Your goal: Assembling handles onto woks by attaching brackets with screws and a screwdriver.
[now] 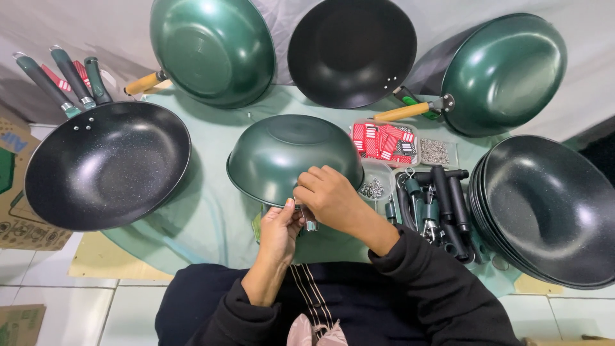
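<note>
wok: upside-down green wok [288, 154] is kept mid-cloth, no handle fitted yet
left hand [279, 232]: closed on metal handle bracket [309, 221] at rim
right hand [330, 195]: fingers curled, pressed on rim
done: three woks already handled
left: stacked pans [551, 211], loose handles [442, 205]

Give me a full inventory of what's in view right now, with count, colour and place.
Upturned wok: 1, green, centre, under both hands.
Metal fitting: 1, silver, at that wok's near rim, between the hands.
Woks leaning at the back: 3; green left, black inside middle, green right.
Wok with handle: 1, black speckled, left.
Stacked woks: several, black, right.
Loose handles: several, black and green, tray right of centre.
Tags: many, red, clear tub.
Small metal hardware: many, silver, clear tubs.
Cloth: 1, pale green, under everything.
Cardboard: brown, far left.
Left hand: at the wok's near rim.
Right hand: on the wok's rim.
</note>
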